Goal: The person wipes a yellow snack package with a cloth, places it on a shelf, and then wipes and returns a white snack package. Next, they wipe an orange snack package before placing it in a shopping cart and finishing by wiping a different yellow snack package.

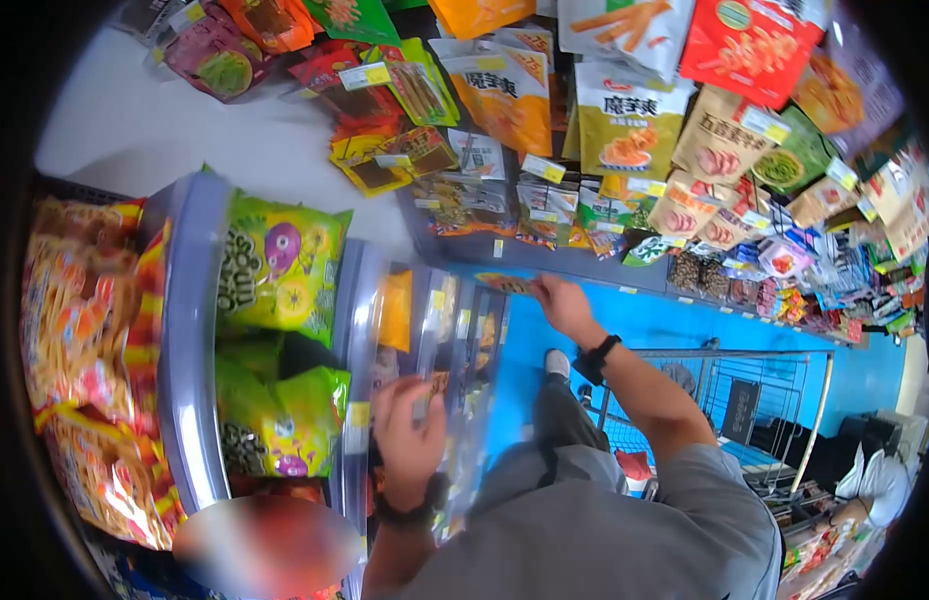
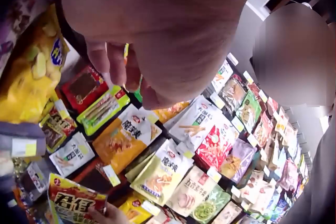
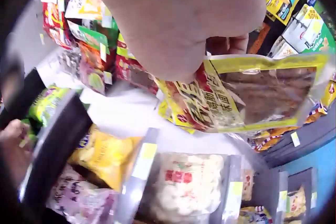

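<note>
My right hand (image 1: pixel 567 308) pinches a flat snack packet (image 3: pixel 273 90) by one end, thumb and fingers closed on it. The packet has yellow edges, dark printed lettering and a clear window with brown food inside. In the left wrist view the same packet appears at the lower left, its red and yellow front showing. My left hand (image 1: pixel 410 435) is raised beside the shelf edge, its fingers loosely bent, with no held item showing. Nearest to it are green bags of ring snacks (image 1: pixel 285 270) on the shelf at left.
Hanging snack pouches (image 1: pixel 630 115) fill the rack ahead. Tiered shelves (image 3: pixel 142 176) with bagged snacks run along the left. A wire shopping cart (image 1: pixel 755 400) stands at right on the blue floor (image 1: pixel 525 340). Another person (image 2: pixel 294 56) is close by in the left wrist view.
</note>
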`<state>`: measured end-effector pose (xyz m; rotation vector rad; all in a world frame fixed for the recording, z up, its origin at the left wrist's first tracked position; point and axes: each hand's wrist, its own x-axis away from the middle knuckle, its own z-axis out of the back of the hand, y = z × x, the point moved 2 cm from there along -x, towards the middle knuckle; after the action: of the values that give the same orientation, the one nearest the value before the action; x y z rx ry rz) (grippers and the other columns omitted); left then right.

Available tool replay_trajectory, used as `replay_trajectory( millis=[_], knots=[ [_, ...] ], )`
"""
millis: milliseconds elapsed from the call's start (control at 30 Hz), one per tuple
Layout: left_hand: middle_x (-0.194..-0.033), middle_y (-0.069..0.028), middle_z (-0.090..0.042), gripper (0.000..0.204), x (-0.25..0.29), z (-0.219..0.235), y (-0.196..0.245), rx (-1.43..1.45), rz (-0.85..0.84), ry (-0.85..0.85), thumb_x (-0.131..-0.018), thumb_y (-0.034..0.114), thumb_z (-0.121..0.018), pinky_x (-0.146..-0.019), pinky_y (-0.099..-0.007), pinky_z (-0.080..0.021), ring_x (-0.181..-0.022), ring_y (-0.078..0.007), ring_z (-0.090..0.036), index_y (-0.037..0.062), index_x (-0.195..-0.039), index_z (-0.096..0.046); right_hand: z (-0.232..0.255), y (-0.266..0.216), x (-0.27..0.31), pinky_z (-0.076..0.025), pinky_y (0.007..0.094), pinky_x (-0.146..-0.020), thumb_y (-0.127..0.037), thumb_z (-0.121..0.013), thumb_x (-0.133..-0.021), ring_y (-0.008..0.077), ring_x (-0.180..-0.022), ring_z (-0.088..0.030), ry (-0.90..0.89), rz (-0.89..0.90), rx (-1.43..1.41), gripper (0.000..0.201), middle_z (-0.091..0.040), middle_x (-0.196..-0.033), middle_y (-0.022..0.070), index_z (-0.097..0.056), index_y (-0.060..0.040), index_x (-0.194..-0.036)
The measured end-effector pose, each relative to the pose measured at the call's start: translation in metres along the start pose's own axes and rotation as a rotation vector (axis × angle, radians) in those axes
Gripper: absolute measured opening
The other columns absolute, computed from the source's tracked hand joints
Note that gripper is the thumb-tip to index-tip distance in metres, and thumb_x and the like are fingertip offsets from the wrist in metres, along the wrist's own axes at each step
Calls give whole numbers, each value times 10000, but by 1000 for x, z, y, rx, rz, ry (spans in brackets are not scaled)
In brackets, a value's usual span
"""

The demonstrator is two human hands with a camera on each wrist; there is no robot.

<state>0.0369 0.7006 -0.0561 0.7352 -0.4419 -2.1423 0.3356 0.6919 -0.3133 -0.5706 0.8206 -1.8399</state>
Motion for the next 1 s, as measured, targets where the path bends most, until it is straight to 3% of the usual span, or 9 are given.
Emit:
replay_trajectory(
  millis=[133,200,300,500,567,667,700,800,1000],
  knots=[
    [-1065,-143,-735,168,-17,22,-24,72,262,35,-952,-15,-705,-688,-302,-547,-781,-201,-693,-22,-1119,-691,-44,12,-99,-545,607,-763,-289,-592,-1064,490,-880,-698,16,-26,42,228,-732,-932,259,-649,-68,-1078],
    [-1020,-135,-740,119,-19,23,-33,216,439,97,-960,1,-699,-663,-305,-544,-727,-202,-685,-6,-1079,-698,-70,11,-144,-549,603,-793,-268,-582,-1064,496,-900,-700,-28,-72,21,217,-740,-974,259,-641,-63,-1102],
    [-924,-127,-738,63,-28,22,-36,-76,197,44,-929,-12,-698,-626,-308,-539,-689,-223,-686,11,-985,-713,-111,-1,-198,-546,612,-804,-270,-561,-1070,500,-908,-706,36,23,-32,228,-739,-957,272,-648,-67,-1129],
    [-796,-104,-713,130,-27,15,-36,-166,170,-16,-790,-70,-700,-629,-369,-576,-693,-288,-709,57,-816,-705,-186,-13,-297,-546,613,-763,-266,-510,-1093,512,-831,-704,97,100,-10,290,-726,-873,290,-676,-29,-1076],
    [-775,-94,-703,128,-22,16,-38,-183,182,-39,-783,-56,-697,-614,-367,-568,-672,-282,-697,71,-796,-702,-190,-32,-315,-533,596,-763,-223,-487,-1103,499,-854,-691,-76,6,142,281,-718,-894,267,-650,-7,-1027],
    [-743,-73,-683,125,-14,17,-46,-219,195,-119,-775,-18,-694,-575,-353,-543,-628,-266,-666,106,-775,-702,-193,-57,-336,-513,572,-798,-201,-498,-1101,477,-922,-662,491,242,-89,256,-691,-949,255,-618,4,-1005],
    [-730,-56,-669,113,-16,13,-46,-199,144,-15,-766,15,-695,-551,-349,-521,-612,-255,-645,128,-773,-698,-192,-58,-343,-493,562,-832,-192,-514,-1097,478,-970,-623,398,182,-138,233,-660,-991,254,-591,1,-992],
    [-754,-114,-691,98,-15,18,-46,-165,158,-117,-765,56,-683,-556,-371,-532,-605,-294,-655,52,-845,-739,-187,-68,-353,-487,572,-827,-190,-519,-1094,492,-950,-618,447,167,-217,221,-664,-984,248,-598,-3,-1006],
    [-789,-107,-689,132,-19,18,-45,-158,125,-138,-778,114,-695,-571,-383,-537,-616,-294,-651,53,-884,-744,-177,-76,-370,-495,566,-890,-219,-511,-1092,462,-1046,-635,362,141,-226,218,-704,-1046,227,-646,-51,-1059]
  ],
)
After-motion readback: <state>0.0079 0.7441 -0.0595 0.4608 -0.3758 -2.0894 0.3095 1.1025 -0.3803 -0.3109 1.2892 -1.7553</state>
